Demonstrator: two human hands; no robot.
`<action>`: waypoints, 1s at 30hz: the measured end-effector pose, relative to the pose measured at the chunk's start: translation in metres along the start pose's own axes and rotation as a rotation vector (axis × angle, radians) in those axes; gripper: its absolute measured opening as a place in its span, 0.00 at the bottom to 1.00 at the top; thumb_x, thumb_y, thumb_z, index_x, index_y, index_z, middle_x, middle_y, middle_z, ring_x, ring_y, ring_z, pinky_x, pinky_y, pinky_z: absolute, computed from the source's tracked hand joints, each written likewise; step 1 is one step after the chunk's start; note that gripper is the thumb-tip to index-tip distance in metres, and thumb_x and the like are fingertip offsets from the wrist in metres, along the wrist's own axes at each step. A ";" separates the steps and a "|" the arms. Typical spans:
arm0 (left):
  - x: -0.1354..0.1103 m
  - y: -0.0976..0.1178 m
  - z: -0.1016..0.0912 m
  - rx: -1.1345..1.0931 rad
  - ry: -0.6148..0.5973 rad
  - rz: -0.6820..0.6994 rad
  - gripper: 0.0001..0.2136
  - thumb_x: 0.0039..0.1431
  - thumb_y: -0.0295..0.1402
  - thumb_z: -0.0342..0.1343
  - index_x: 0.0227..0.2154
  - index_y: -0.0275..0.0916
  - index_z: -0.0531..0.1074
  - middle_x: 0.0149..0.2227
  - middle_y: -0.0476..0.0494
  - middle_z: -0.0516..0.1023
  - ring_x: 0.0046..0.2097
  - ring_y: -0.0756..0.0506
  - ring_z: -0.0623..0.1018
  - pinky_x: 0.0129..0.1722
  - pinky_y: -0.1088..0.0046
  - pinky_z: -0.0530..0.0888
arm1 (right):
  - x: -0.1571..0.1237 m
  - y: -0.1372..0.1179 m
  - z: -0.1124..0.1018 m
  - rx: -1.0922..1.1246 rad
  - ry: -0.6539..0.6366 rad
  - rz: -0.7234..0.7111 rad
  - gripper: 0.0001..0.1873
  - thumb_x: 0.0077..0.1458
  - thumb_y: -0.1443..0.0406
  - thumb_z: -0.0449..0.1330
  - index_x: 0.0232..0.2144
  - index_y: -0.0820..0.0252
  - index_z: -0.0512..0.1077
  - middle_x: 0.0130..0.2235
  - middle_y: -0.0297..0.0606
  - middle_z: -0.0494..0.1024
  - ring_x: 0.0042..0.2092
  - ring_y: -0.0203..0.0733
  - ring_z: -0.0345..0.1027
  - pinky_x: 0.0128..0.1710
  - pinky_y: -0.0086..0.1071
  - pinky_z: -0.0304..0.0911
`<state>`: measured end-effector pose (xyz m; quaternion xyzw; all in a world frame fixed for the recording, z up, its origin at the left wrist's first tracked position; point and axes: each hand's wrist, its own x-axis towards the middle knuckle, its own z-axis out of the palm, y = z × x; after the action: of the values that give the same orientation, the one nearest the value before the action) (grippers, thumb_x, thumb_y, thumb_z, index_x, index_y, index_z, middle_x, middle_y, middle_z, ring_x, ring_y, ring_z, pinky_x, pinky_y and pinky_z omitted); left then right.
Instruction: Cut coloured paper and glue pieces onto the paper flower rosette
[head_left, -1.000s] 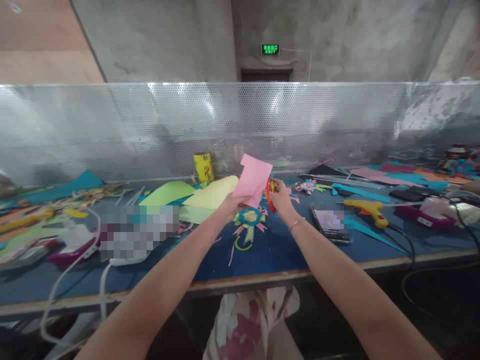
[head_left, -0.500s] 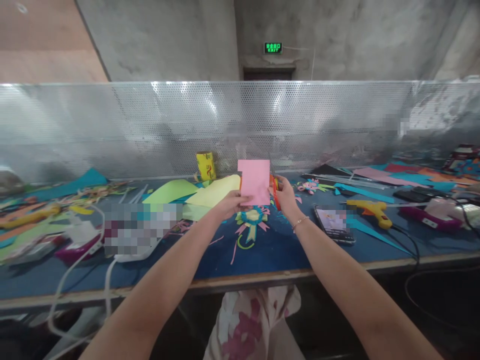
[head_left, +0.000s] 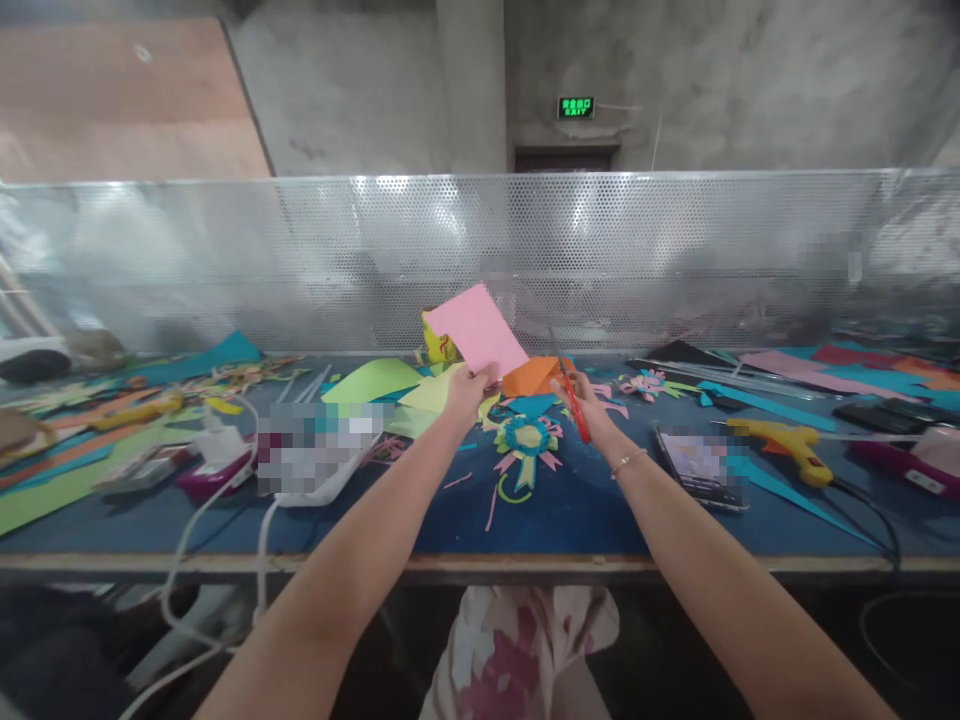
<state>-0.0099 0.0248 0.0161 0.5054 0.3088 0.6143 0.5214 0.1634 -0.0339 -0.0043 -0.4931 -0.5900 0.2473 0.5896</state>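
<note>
A sheet of pink paper (head_left: 480, 328) is pinched at its lower corner by my left hand (head_left: 471, 388), tilted to the left above the table. My right hand (head_left: 589, 400) grips red-handled scissors (head_left: 575, 405), their blades pointing up and away from the pink sheet. Between the hands lies a piece of orange paper (head_left: 529, 375). Just below them on the table rests a paper rosette (head_left: 525, 440) in blue, yellow and pink with ribbon tails. A green curved paper strip (head_left: 515, 492) lies beneath it.
To the right are a phone (head_left: 697, 470), a yellow glue gun (head_left: 787, 440) and a pink paper flower (head_left: 646, 383). Green paper (head_left: 373, 380) and a white power strip (head_left: 315, 480) lie left. A perforated metal screen (head_left: 337, 270) stands behind the blue table (head_left: 450, 530).
The pink sheet has turned from upright to tilted left. The scissors have moved apart from it, to the right. The whole view has shifted slightly.
</note>
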 end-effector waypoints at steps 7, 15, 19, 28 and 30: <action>0.003 0.005 0.001 -0.154 0.016 0.082 0.13 0.36 0.33 0.62 0.28 0.33 0.70 0.24 0.49 0.73 0.24 0.53 0.72 0.29 0.75 0.72 | -0.010 0.000 0.011 -0.066 -0.206 -0.066 0.22 0.41 0.53 0.57 0.36 0.58 0.57 0.25 0.27 0.59 0.27 0.31 0.56 0.28 0.28 0.56; -0.005 0.001 0.007 -0.097 -0.087 0.041 0.12 0.37 0.32 0.62 0.27 0.32 0.71 0.24 0.48 0.74 0.23 0.53 0.72 0.29 0.74 0.71 | -0.016 -0.008 0.014 -0.063 -0.248 -0.024 0.22 0.42 0.52 0.56 0.36 0.58 0.57 0.25 0.26 0.57 0.25 0.29 0.52 0.25 0.26 0.53; -0.007 0.002 0.008 -0.048 -0.073 0.030 0.11 0.37 0.32 0.62 0.26 0.32 0.70 0.22 0.48 0.73 0.23 0.52 0.72 0.26 0.74 0.71 | -0.016 -0.009 0.014 -0.040 -0.258 -0.014 0.22 0.43 0.52 0.56 0.36 0.57 0.58 0.26 0.26 0.57 0.26 0.29 0.52 0.26 0.26 0.53; -0.005 0.002 0.006 -0.028 -0.074 0.029 0.11 0.37 0.32 0.62 0.26 0.32 0.71 0.22 0.47 0.73 0.22 0.52 0.72 0.25 0.74 0.71 | -0.014 -0.004 0.014 -0.042 -0.271 -0.058 0.22 0.42 0.53 0.57 0.37 0.58 0.58 0.25 0.26 0.58 0.27 0.30 0.53 0.29 0.27 0.53; -0.005 0.003 0.007 -0.024 -0.077 0.029 0.11 0.37 0.32 0.62 0.26 0.32 0.71 0.23 0.47 0.74 0.22 0.52 0.72 0.25 0.75 0.71 | -0.014 -0.004 0.014 -0.040 -0.275 -0.055 0.21 0.43 0.53 0.56 0.37 0.58 0.58 0.24 0.26 0.58 0.27 0.30 0.53 0.28 0.27 0.53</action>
<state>-0.0047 0.0180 0.0187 0.5267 0.2738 0.6057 0.5299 0.1464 -0.0441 -0.0096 -0.4500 -0.6832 0.2844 0.4999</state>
